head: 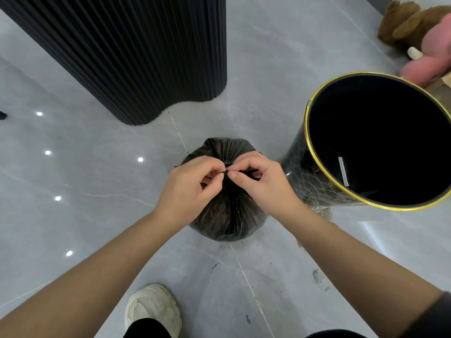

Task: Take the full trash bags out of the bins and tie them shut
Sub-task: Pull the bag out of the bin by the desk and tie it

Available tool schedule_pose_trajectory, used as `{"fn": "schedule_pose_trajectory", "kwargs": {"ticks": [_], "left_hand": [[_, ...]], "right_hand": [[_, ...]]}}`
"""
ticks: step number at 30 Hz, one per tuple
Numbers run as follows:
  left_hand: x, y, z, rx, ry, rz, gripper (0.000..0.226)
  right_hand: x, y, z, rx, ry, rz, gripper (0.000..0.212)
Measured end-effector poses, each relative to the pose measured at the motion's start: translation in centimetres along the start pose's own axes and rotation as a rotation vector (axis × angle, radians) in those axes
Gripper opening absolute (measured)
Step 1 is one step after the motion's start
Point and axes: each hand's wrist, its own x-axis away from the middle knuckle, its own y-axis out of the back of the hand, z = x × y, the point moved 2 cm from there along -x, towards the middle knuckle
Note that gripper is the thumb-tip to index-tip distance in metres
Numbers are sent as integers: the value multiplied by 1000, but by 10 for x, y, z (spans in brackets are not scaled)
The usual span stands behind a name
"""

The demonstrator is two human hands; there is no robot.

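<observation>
On the glossy grey stone-look floor (pixel 73 191), between the person's forearms, sits a bulging black plastic trash bag (pixel 227 215), out of its bin and standing on its own. Its top is gathered into tight pleats that run to a point under the fingers. The left hand (pixel 192 189) pinches the gathered neck between thumb and forefinger, with the other fingers curled in. The right hand (pixel 263 184) faces it, almost touching, and its thumb and fingers pinch a thin black strand of the bag (pixel 246 171) that runs off to the right. I cannot tell whether a knot is already formed beneath the fingertips.

Just right of the bag stands a black cylindrical bin with a gold rim (pixel 308 132) and a gold lattice pattern on its wall; a white strip shows inside its dark interior. A tall black fluted column (pixel 136 57) rises behind the bag to the left. A brown plush toy (pixel 405 23) and a blurred pink object (pixel 429 59) lie at the upper right. An off-white sneaker (pixel 152 306) shows at the bottom edge.
</observation>
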Motion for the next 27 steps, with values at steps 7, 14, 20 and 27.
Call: {"fn": "schedule_pose_trajectory", "kwargs": {"ticks": [7,14,20,27], "left_hand": [[0,-2,8,7,61,1,9],[4,-4,26,-9,128,43,8],[10,6,69,-360,135,158,40],[-6,3,76,-488,45,122,7]], "right_hand": [[3,1,-7,93,-56,20,23],[4,0,-33,869,-6,55,26],[-5,0,-29,944,101,-7,5],[-3,-5,-24,915,73,14,1]]}}
